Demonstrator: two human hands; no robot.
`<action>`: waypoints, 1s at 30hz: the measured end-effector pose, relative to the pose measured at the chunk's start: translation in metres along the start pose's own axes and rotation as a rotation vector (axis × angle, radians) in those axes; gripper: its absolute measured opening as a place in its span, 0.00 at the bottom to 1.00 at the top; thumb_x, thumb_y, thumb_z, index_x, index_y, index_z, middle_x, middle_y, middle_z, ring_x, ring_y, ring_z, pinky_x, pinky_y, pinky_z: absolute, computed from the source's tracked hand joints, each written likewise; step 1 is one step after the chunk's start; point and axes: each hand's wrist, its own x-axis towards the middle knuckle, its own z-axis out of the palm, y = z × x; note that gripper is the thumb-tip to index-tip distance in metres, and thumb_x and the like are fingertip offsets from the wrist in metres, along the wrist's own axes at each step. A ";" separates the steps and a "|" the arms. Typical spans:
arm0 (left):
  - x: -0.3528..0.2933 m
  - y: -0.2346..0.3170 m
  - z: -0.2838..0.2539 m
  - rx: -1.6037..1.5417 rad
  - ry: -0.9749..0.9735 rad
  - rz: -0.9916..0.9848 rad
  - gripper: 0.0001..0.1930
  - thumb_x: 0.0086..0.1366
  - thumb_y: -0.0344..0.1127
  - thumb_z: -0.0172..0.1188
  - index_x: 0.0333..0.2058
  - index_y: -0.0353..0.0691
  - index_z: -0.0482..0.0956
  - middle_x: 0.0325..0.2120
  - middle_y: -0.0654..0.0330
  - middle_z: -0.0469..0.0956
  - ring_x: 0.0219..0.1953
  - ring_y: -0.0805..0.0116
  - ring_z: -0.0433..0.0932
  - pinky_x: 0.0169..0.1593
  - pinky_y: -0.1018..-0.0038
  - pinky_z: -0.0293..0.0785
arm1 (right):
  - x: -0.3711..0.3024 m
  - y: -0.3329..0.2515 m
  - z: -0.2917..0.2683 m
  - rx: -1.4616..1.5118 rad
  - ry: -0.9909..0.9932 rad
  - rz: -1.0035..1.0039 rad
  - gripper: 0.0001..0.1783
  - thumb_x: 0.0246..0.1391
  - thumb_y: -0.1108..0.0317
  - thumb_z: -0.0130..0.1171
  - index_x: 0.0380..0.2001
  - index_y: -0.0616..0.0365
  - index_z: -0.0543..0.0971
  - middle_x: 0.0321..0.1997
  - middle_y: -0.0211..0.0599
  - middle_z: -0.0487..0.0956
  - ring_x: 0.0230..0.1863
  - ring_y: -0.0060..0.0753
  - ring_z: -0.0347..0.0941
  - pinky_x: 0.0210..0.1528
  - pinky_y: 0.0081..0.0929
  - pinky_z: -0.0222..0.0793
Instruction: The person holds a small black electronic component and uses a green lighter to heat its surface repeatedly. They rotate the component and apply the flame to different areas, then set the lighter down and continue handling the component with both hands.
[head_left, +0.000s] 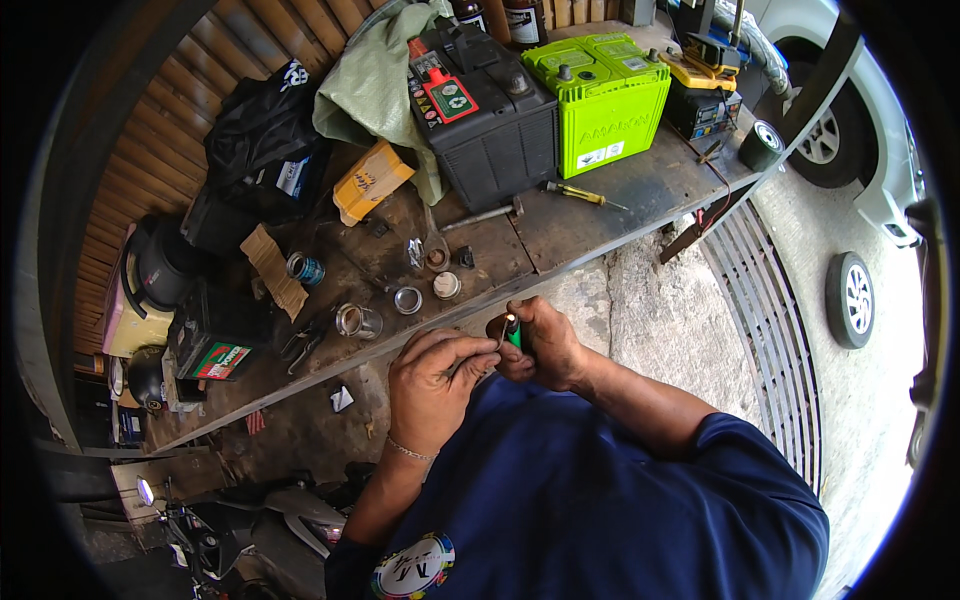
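The lighter point(514, 335), green, is held up just off the near edge of the worktop point(560, 232), over the pale concrete ground point(650, 290). A slatted wall point(140, 160) stands behind on the left. The worktop runs long and slanting across the view, dark, stained and crowded. Off to the right is a white car point(885, 210); at lower left, a motorcycle point(290, 520). A loose wheel point(850, 300) is near the car. On the worktop, a black battery point(495, 140) stands beside a lime battery point(610, 110). The right hand point(548, 345) is closed around the lighter. The left hand point(437, 385) has its fingertips drawn together just beside it; what they pinch is too small to tell. A hammer point(483, 217), a screwdriver point(575, 193) and a jar point(358, 322) lie or stand nearby.
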 end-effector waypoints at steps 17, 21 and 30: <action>0.000 0.001 0.003 -0.020 -0.002 -0.032 0.10 0.56 0.29 0.79 0.36 0.38 0.89 0.32 0.59 0.87 0.36 0.65 0.85 0.42 0.71 0.79 | 0.000 -0.001 -0.003 -0.046 0.002 0.002 0.34 0.70 0.39 0.35 0.19 0.52 0.69 0.14 0.27 0.61 0.15 0.23 0.51 0.21 0.26 0.45; 0.001 0.001 0.002 -0.018 -0.008 -0.035 0.10 0.56 0.29 0.79 0.37 0.37 0.89 0.32 0.59 0.86 0.36 0.66 0.84 0.41 0.71 0.78 | -0.001 -0.002 -0.003 -0.053 0.003 0.007 0.34 0.70 0.39 0.35 0.19 0.52 0.69 0.14 0.27 0.62 0.15 0.23 0.50 0.21 0.26 0.45; 0.002 0.002 0.002 -0.027 -0.006 -0.051 0.10 0.55 0.28 0.79 0.37 0.37 0.89 0.32 0.58 0.86 0.36 0.65 0.85 0.42 0.71 0.79 | 0.002 0.003 -0.009 -0.074 -0.017 0.004 0.34 0.69 0.38 0.36 0.19 0.52 0.70 0.15 0.28 0.61 0.16 0.24 0.50 0.22 0.27 0.46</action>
